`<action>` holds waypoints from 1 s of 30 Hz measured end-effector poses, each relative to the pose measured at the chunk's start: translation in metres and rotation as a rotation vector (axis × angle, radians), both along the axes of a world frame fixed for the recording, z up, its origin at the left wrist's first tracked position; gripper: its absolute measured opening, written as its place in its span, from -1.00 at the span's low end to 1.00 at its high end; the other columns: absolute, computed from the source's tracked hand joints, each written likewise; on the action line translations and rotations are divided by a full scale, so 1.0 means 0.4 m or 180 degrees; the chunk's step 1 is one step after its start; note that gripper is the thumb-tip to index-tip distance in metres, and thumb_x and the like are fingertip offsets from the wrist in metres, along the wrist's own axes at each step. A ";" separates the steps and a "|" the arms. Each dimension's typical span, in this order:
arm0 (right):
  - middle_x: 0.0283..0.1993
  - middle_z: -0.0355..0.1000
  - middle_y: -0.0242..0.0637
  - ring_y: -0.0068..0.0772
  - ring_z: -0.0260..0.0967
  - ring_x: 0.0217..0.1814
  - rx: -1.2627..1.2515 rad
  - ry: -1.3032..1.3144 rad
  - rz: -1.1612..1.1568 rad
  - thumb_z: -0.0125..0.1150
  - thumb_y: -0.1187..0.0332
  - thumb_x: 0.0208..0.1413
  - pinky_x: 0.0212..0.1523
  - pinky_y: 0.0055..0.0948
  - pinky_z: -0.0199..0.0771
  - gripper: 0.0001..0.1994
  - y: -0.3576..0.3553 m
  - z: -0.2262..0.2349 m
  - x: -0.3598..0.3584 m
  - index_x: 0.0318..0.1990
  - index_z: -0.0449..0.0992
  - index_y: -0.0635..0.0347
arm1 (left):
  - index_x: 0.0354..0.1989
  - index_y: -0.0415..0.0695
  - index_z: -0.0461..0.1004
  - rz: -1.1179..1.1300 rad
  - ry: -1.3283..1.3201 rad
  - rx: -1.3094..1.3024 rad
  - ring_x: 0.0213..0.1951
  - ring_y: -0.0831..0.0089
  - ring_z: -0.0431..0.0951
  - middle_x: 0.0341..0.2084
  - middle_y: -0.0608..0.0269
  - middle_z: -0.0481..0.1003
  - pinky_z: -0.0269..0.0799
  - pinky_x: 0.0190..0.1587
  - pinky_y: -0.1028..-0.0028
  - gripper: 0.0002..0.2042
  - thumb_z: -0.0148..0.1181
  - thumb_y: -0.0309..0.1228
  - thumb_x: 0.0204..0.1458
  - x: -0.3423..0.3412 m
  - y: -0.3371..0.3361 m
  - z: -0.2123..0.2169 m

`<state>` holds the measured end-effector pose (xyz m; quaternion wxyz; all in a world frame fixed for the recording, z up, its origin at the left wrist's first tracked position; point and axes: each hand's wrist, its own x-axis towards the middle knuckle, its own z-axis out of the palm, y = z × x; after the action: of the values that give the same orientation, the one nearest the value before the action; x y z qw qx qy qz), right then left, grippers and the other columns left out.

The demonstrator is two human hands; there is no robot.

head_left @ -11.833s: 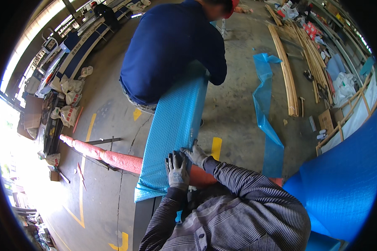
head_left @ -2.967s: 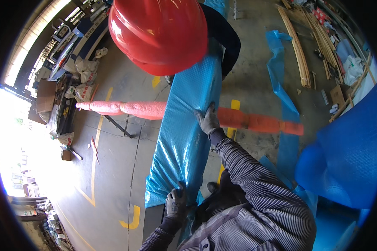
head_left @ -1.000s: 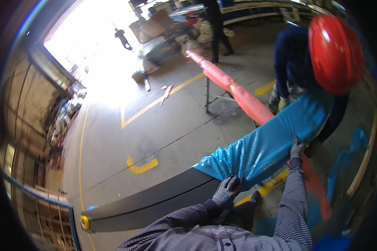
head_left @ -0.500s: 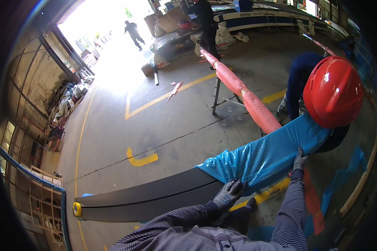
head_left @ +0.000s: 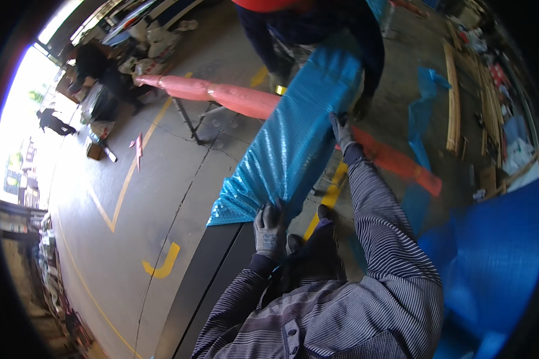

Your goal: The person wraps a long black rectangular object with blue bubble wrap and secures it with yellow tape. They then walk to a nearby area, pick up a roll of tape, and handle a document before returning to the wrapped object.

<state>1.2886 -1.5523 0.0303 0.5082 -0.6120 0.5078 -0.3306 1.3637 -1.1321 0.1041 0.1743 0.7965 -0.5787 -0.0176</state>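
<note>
A long dark blade-like panel [head_left: 206,269] runs from the lower left up the middle, its upper part wrapped in blue bubble film [head_left: 293,137]. My left hand [head_left: 269,230], in a grey glove, presses on the film's lower edge where the bare panel starts. My right hand [head_left: 342,130], also gloved, grips the film's right side further up. A co-worker in dark blue with a red helmet [head_left: 269,5] stands at the far end of the wrapped part.
A long pink-orange beam [head_left: 221,96] on a metal stand crosses under the panel. Loose blue film [head_left: 425,102] and wooden planks [head_left: 452,90] lie on the concrete floor to the right. A big blue sheet [head_left: 491,257] fills the lower right. People stand by the bright doorway at upper left.
The view has swung back down over the panel. Both hands stay on the blue film, the right one now higher on its edge; the co-worker is at the top of view.
</note>
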 end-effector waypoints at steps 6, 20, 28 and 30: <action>0.36 0.34 0.25 0.23 0.35 0.39 0.0806 -0.0680 -0.0038 0.25 -0.30 0.17 0.37 -0.07 0.35 0.04 0.509 0.092 -0.027 0.45 0.10 0.52 | 0.48 -0.14 0.21 -0.0033 -0.0054 -0.0008 0.38 -0.11 0.17 0.30 -0.16 0.23 0.10 0.44 -0.05 -0.33 0.16 -0.46 0.12 0.000 -0.011 0.039; 0.37 0.12 0.56 0.46 0.33 0.30 -0.0340 0.1274 -0.0121 0.09 -0.27 0.30 0.23 0.12 0.46 0.09 0.658 0.028 0.081 0.50 -0.25 0.59 | 0.49 -0.10 0.20 0.0261 0.0410 -0.0702 0.34 -0.26 0.31 0.36 -0.26 0.27 0.36 0.35 0.05 -0.01 0.59 -0.07 -0.14 0.396 0.001 0.156; 0.32 0.29 0.35 0.25 0.34 0.33 -0.0677 0.0409 0.0049 0.16 -0.20 0.30 0.22 0.07 0.45 -0.05 0.603 -0.033 0.068 0.42 -0.01 0.58 | 0.40 0.08 0.39 0.0742 0.0776 0.0476 0.14 0.02 0.57 0.11 0.00 0.55 0.52 0.19 0.17 -0.40 0.33 -0.16 0.17 0.493 0.317 0.023; 0.37 0.26 0.24 0.09 0.26 0.42 0.0038 0.0461 0.0069 0.15 -0.22 0.30 0.26 0.04 0.42 -0.08 0.573 -0.045 0.065 0.39 0.10 0.55 | 0.17 0.05 0.54 0.0722 -0.0019 0.0179 0.02 0.06 0.60 -0.05 0.06 0.58 0.57 0.08 0.17 -0.60 0.31 -0.23 0.15 0.449 0.370 0.047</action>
<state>1.3146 -1.3231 0.0123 0.4773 -0.6368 0.5385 -0.2768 1.5434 -0.9840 0.1228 0.1510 0.8615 -0.4846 -0.0117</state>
